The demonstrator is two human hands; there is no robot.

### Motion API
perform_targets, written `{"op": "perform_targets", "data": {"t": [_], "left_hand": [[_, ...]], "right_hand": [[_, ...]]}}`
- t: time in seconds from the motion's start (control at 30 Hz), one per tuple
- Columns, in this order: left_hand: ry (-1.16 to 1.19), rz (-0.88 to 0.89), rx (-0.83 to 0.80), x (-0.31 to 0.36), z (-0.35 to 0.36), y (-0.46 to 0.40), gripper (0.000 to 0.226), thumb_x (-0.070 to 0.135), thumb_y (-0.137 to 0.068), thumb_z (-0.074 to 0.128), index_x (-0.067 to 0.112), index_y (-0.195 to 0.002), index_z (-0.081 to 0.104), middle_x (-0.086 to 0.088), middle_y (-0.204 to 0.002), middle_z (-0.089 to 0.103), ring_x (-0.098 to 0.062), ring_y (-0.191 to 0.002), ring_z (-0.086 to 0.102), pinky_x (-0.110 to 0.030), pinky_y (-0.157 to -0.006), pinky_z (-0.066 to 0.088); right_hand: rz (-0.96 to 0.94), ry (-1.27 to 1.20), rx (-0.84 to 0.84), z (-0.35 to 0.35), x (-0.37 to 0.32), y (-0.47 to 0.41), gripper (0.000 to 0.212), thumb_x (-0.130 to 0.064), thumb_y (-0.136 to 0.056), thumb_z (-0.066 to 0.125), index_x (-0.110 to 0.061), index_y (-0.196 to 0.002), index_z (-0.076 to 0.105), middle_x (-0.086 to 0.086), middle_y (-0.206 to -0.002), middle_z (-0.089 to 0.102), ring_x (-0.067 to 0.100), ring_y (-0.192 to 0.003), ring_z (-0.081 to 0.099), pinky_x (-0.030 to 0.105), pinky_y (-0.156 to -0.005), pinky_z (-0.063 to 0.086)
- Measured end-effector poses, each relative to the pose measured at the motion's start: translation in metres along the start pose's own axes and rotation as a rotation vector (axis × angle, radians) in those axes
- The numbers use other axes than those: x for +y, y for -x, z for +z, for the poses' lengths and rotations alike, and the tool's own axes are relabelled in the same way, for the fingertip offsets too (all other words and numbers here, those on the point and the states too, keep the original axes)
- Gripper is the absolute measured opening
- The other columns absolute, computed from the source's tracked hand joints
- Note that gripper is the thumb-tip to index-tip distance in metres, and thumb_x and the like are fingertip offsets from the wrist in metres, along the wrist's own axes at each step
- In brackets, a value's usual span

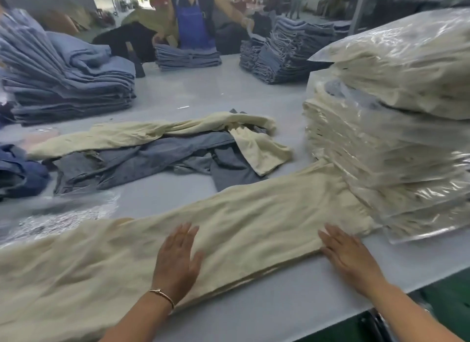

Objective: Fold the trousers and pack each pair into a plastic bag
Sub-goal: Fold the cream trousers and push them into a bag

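Left hand (178, 255): palm down, fingers straight and slightly spread, pressing flat on the cream trousers (229, 224). Grasps nothing. A thin bracelet (162, 296) sits at the wrist.

Right hand (348, 252): also flat, fingers extended; fingertips rest on the near edge of the same trousers, the heel of the hand on the bare table (292, 298). Nothing held.

Cream trousers lie stretched along the near side of the grey table, running from lower left up to the right, where the far end touches the foot of the stack of bagged trousers (396, 148). The left end runs out of view. Along the near edge the fabric appears doubled, in soft layers.

Stack of bagged trousers, right: cream cloth in clear glossy film, many layers, the top bags tilted; its right side is cut off. One bag shows grey-blue cloth inside.

Mid-table: a loose heap of unfolded trousers (157, 150), cream over grey-blue, creased and tangled; the number of pairs cannot be told. Left of the hands, blurred clear plastic bags (63, 214) lie flat; detail unreadable.

Far side: piles of folded blue-grey trousers (71, 87). A second person in a blue apron (192, 23) stands behind a low pile, both hands on cloth.
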State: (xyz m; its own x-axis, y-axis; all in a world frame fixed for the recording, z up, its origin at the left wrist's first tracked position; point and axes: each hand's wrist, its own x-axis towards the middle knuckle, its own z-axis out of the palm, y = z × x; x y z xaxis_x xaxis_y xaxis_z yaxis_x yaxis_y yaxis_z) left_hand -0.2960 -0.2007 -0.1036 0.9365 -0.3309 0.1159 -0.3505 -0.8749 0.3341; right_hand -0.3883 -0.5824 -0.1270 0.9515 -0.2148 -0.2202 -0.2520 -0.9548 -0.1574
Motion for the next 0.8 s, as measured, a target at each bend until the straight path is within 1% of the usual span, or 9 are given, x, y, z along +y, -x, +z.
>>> {"op": "perform_targets", "data": {"t": [0.07, 0.13, 0.17, 0.3, 0.4, 0.5, 0.6, 0.73, 0.8], "left_hand": [[0.015, 0.007, -0.022, 0.037, 0.02, -0.021, 0.082, 0.054, -0.076, 0.008, 0.02, -0.146, 0.037, -0.001, -0.155, 0.029, -0.02, -0.146, 0.02, -0.033, -0.119, 0.011], [0.033, 0.006, -0.016, 0.071, 0.036, -0.041, 0.083, 0.056, -0.077, 0.008, 0.02, -0.146, 0.036, -0.001, -0.155, 0.028, -0.019, -0.146, 0.019, -0.032, -0.119, 0.01], [0.04, 0.009, -0.015, 0.088, 0.043, -0.05, 0.08, 0.057, -0.079, 0.012, 0.02, -0.146, 0.036, 0.0, -0.155, 0.028, -0.018, -0.146, 0.018, -0.03, -0.119, 0.009], [0.035, 0.071, -0.041, 0.152, 0.072, -0.076, 0.055, 0.042, -0.095, 0.044, 0.025, -0.146, 0.035, 0.005, -0.157, 0.025, -0.015, -0.147, 0.012, -0.027, -0.117, 0.005], [0.007, 0.17, -0.092, 0.193, 0.09, -0.089, 0.053, 0.044, -0.095, 0.044, 0.028, -0.145, 0.036, 0.008, -0.157, 0.022, -0.012, -0.147, 0.011, -0.024, -0.117, 0.002], [-0.014, 0.28, -0.169, 0.226, 0.106, -0.098, 0.053, 0.046, -0.095, 0.041, 0.03, -0.145, 0.034, 0.01, -0.157, 0.022, -0.01, -0.145, 0.012, -0.021, -0.117, 0.005], [-0.041, 0.331, -0.24, 0.243, 0.12, -0.099, 0.053, 0.044, -0.095, 0.039, 0.029, -0.146, 0.033, 0.011, -0.156, 0.023, -0.008, -0.144, 0.014, -0.019, -0.116, 0.009], [-0.005, 0.319, -0.23, 0.246, 0.129, -0.096, 0.05, 0.043, -0.092, 0.041, 0.03, -0.141, 0.04, 0.012, -0.153, 0.028, -0.009, -0.14, 0.022, -0.021, -0.113, 0.016], [0.093, 0.295, -0.212, 0.248, 0.127, -0.096, 0.047, 0.039, -0.091, 0.049, 0.027, -0.136, 0.048, 0.011, -0.148, 0.037, -0.01, -0.135, 0.031, -0.019, -0.111, 0.02]], "right_hand": [[0.072, -0.107, 0.151, -0.008, 0.03, -0.003, 0.044, -0.033, -0.102, 0.04, -0.018, -0.143, 0.044, -0.001, -0.154, 0.032, 0.018, -0.142, 0.028, 0.033, -0.111, 0.021], [0.138, -0.269, 0.372, -0.013, 0.049, -0.002, 0.022, -0.015, -0.097, 0.052, -0.005, -0.113, 0.064, 0.008, -0.122, 0.06, 0.03, -0.116, 0.052, 0.037, -0.091, 0.039], [0.208, -0.369, 0.439, -0.016, 0.053, -0.001, 0.015, -0.01, -0.094, 0.054, -0.005, -0.103, 0.065, 0.008, -0.108, 0.062, 0.03, -0.102, 0.056, 0.037, -0.081, 0.042], [0.44, -0.619, 0.443, -0.027, 0.057, -0.009, 0.006, -0.007, -0.09, 0.054, -0.011, -0.09, 0.059, 0.005, -0.089, 0.055, 0.024, -0.08, 0.053, 0.033, -0.068, 0.042], [0.545, -0.86, 0.438, -0.034, 0.064, -0.026, 0.013, -0.003, -0.083, 0.061, -0.01, -0.074, 0.055, 0.008, -0.08, 0.057, 0.024, -0.071, 0.051, 0.03, -0.058, 0.033], [0.679, -1.116, 0.427, -0.035, 0.07, -0.039, 0.012, -0.003, -0.079, 0.063, 0.002, -0.084, 0.054, 0.017, -0.079, 0.061, 0.027, -0.066, 0.054, 0.028, -0.058, 0.036], [0.758, -1.326, 0.505, -0.036, 0.074, -0.046, 0.014, -0.001, -0.077, 0.062, 0.01, -0.085, 0.056, 0.013, -0.066, 0.056, 0.021, -0.058, 0.049, 0.029, -0.057, 0.038], [0.793, -1.521, 0.483, -0.036, 0.073, -0.055, 0.015, -0.005, -0.079, 0.071, -0.01, -0.073, 0.058, 0.0, -0.06, 0.054, 0.013, -0.051, 0.044, 0.024, -0.049, 0.035], [0.812, -1.646, 0.396, -0.035, 0.071, -0.062, 0.013, -0.006, -0.08, 0.073, -0.01, -0.082, 0.061, 0.002, -0.066, 0.056, 0.013, -0.051, 0.042, 0.022, -0.046, 0.035]]}}
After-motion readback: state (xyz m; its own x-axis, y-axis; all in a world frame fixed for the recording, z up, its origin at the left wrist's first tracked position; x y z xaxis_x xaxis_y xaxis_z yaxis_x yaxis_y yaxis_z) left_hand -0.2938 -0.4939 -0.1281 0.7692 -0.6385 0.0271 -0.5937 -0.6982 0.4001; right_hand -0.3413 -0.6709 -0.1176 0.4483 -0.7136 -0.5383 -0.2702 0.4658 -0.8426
